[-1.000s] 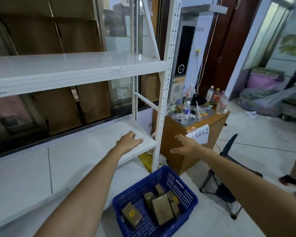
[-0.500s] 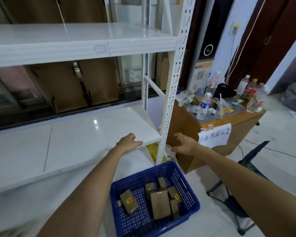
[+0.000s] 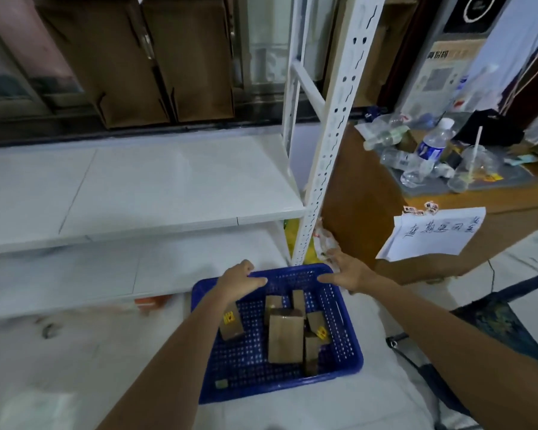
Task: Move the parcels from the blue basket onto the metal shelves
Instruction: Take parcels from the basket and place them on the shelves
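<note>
The blue basket (image 3: 345, 346) stands on the floor in front of the white metal shelves (image 3: 156, 187). Several brown cardboard parcels lie in it: a large one (image 3: 284, 336) in the middle, a smaller one with a yellow sticker (image 3: 232, 322) on the left. My left hand (image 3: 238, 279) hovers over the basket's far left rim, fingers loosely curled, holding nothing. Over the far right corner is my right hand (image 3: 345, 271), fingers spread and empty.
The shelf's perforated white upright (image 3: 333, 128) rises just behind the basket. A wooden table (image 3: 367, 193) with bottles, cups and a handwritten paper sheet (image 3: 432, 234) stands to the right. A folding chair (image 3: 485, 324) is at the lower right. Flattened cardboard leans behind the shelves.
The view has tilted down and closer. Both hands have dropped from beside the middle shelf's edge to just over the basket's far rim.
</note>
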`<state>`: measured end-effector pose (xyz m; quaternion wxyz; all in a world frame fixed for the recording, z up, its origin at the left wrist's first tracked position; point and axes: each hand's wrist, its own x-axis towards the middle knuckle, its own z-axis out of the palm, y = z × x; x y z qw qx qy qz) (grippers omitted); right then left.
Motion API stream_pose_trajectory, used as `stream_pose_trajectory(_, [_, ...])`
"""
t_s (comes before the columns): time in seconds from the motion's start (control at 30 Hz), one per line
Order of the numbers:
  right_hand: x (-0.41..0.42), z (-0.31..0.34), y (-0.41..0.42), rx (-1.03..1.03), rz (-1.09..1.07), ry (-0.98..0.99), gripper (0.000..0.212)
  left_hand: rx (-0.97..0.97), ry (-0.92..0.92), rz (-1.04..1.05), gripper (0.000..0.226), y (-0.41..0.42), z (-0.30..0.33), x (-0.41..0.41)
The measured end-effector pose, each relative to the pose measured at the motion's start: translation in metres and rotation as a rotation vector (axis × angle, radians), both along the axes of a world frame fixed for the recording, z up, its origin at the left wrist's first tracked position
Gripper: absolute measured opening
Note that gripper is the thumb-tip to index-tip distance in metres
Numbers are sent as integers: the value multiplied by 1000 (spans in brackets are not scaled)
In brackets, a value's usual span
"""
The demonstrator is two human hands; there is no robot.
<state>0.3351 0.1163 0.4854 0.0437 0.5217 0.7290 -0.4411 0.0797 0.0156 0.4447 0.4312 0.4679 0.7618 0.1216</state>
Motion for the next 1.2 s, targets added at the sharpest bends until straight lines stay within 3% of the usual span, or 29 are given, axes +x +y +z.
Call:
stream_pose_trajectory(0.1, [6,-79,5,31,44,-29,52,-9,-44,43,60,2,-77,4])
stream_pose_trajectory(0.27, [21,-225,9,24,31,-109,80,-42,-62,22,65,4,-227,13])
stream_pose_trajectory(0.4, [29,-343,20,13,42,-125,78,-52,-65,-10,49,15,-349,23])
stream_pose_trajectory(0.6, [26,-501,49,-59,57,-107,69,-126,-84,-28,92,34,-497,28])
stream_pose_trajectory(0.67, [20,-541,57,-119,43,-86,87,-157,-90,-23,98,41,-536,24])
stream_pose_trajectory(0.73, [13,-575,63,-136,41,-111,108,-179,-119,23,104,49,-568,22])
stream_pose_trajectory(0.83, [8,-616,70,-167,2,-84,121,-163,-177,87,107,56,-606,21])
stream_pose_trajectory(0.97, [4,-646,61,-191,-50,-28,110,-126,-330,73,71,56,-625,35])
stream_pose_trajectory(1.03, [4,-646,55,-180,-93,2,108,-103,-425,134,65,50,-625,41])
stream_pose_trajectory(1.13, [6,-637,56,-165,-178,124,111,-68,-487,292,83,44,-619,34])
stream_pose_trajectory(1.2, [6,-629,62,-193,-168,157,115,-73,-514,275,100,46,-616,26])
